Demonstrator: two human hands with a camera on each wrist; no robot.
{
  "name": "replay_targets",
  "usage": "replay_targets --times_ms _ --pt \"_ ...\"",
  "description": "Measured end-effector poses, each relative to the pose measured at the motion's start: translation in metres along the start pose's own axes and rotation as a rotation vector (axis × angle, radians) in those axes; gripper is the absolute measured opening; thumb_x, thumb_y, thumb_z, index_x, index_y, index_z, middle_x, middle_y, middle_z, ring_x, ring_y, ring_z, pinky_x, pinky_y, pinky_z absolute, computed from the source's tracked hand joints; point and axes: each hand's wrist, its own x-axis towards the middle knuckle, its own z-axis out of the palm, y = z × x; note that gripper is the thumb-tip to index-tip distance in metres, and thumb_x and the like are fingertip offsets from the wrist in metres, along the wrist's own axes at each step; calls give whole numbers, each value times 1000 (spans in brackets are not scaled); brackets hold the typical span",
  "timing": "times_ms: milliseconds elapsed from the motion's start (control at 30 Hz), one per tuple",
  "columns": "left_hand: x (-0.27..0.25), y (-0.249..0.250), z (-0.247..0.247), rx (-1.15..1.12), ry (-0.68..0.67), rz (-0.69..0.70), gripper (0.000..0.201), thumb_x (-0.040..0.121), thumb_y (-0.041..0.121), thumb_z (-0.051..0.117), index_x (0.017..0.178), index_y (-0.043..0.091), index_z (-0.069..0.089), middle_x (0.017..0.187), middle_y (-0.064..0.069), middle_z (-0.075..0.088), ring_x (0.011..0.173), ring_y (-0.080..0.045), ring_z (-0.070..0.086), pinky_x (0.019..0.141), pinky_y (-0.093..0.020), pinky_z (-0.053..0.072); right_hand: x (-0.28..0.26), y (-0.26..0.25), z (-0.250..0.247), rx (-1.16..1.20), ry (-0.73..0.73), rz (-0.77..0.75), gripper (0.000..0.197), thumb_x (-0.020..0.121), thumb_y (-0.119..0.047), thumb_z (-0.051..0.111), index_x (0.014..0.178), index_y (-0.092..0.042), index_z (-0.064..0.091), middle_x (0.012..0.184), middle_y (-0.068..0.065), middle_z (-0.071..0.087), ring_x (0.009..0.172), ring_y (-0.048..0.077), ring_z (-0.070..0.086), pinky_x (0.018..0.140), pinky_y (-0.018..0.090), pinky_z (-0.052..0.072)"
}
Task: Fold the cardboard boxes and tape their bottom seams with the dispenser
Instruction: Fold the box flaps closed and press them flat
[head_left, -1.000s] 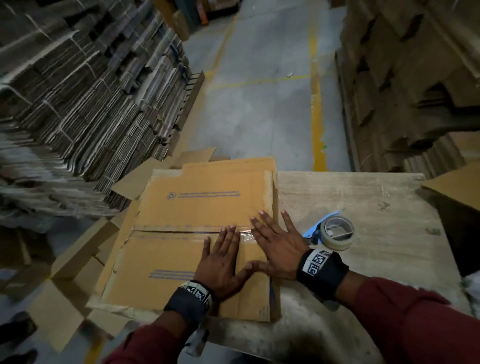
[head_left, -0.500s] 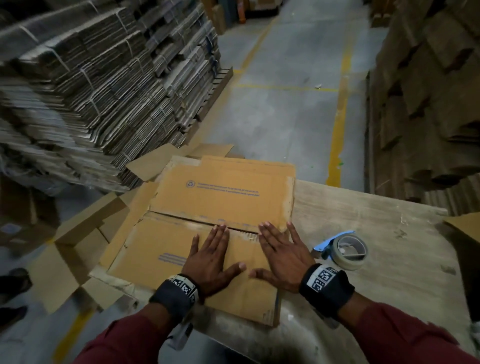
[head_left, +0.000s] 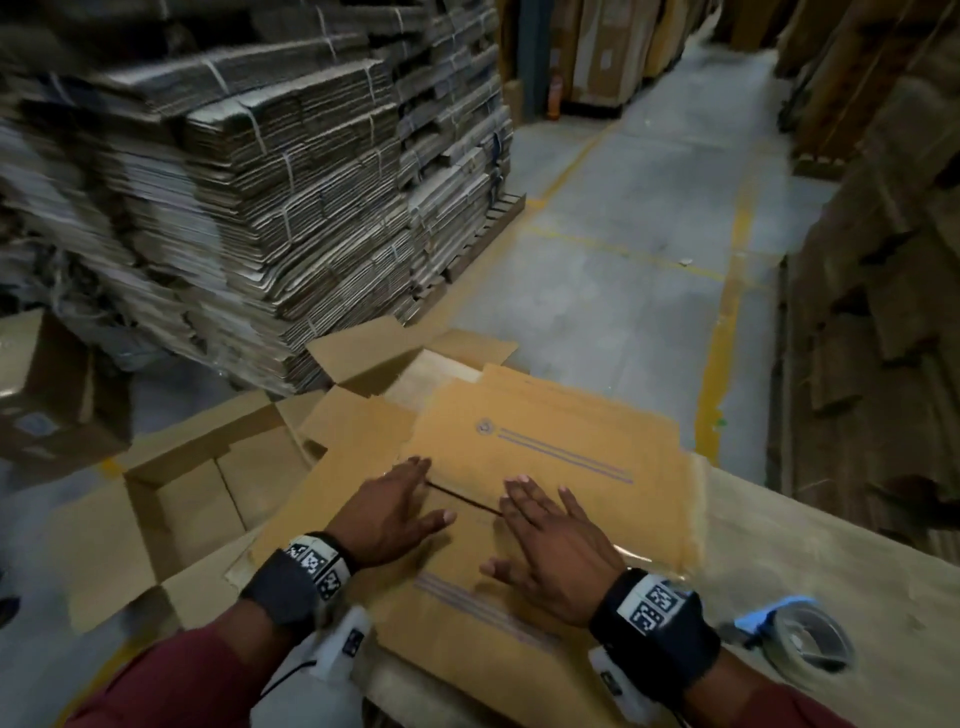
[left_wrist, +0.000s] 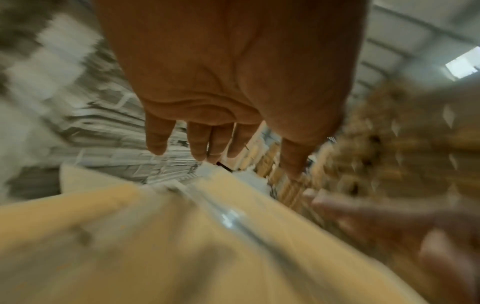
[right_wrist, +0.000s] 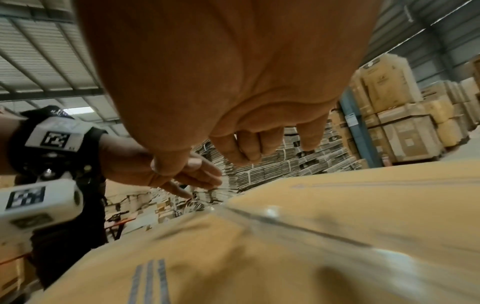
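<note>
A brown cardboard box (head_left: 545, 452) lies bottom-up on the table's left end, its two flaps meeting at a seam (head_left: 465, 500) under clear tape (right_wrist: 270, 211). My left hand (head_left: 400, 506) lies flat across the seam with straight fingers. My right hand (head_left: 550, 535) lies flat just right of it, fingers spread over the seam. In the wrist views both palms hover a little above the cardboard (left_wrist: 182, 236), fingers (left_wrist: 200, 142) extended. The tape dispenser (head_left: 802, 642), a clear roll with a blue handle, rests on the table beyond my right wrist.
The wooden table (head_left: 831, 545) runs off to the right. Open folded boxes (head_left: 197, 493) stand on the floor at left. Tall bundled stacks of flat cardboard (head_left: 249, 182) fill the left; more stacks (head_left: 883, 260) line the right. A concrete aisle (head_left: 623, 234) with yellow lines lies ahead.
Both hands have slid leftward along the taped seam and now sit farther apart. The view has swung left, so the dispenser now shows at the lower right.
</note>
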Motion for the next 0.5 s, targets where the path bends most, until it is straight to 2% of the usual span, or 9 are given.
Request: replay_targets --times_ms 33,100,200,267,333,400,500 --pt "2 -17 -14 -58 33 -15 100 87 81 48 163 20 26 168 -2 30 151 -20 35 120 -35 31 19 -14 -4 0 -15 -17 118 71 -85 -8 163 -15 12 171 3 -4 157 17 -8 125 48 -5" --pt "6 -52 -37 -141 85 -58 78 97 62 56 161 21 34 163 0 40 141 -21 48 112 -32 38 57 -43 -7 -13 -58 -47 111 75 -82 -2 163 -15 7 170 1 -10 157 16 -11 125 47 -5" --pt "14 -99 -52 -415 65 -184 54 105 46 53 151 17 50 155 -2 51 141 -20 49 114 -34 37 109 -75 3 -18 -119 -57 108 78 -83 2 164 -16 1 169 0 -16 156 16 -15 127 47 -4" --pt "19 -120 -51 -708 43 -266 45 107 45 48 136 15 63 144 -3 61 137 -21 52 115 -40 39 134 -88 12 -34 -153 -51 103 87 -84 4 163 -16 -3 167 0 -22 155 16 -19 127 49 -3" --pt "23 -130 -48 -927 7 -326 49 106 52 44 126 14 67 134 -1 66 131 -19 57 109 -43 43 149 -97 20 -54 -196 -35 101 89 -83 9 163 -15 -6 165 0 -27 152 15 -25 126 48 -6" --pt "30 -132 -46 -1097 -49 -382 62 102 62 41 134 14 64 138 0 64 130 -16 56 104 -41 42 157 -103 27 -83 -249 -14 104 86 -84 4 162 -15 -10 163 -1 -32 149 14 -30 125 46 -10" --pt "44 -131 -38 -1188 -189 -389 95 84 83 34 148 15 54 150 -1 56 136 -16 52 107 -42 39 160 -103 30 -83 -293 -10 110 80 -91 -7 161 -17 -16 160 -3 -37 150 14 -31 124 44 -15"
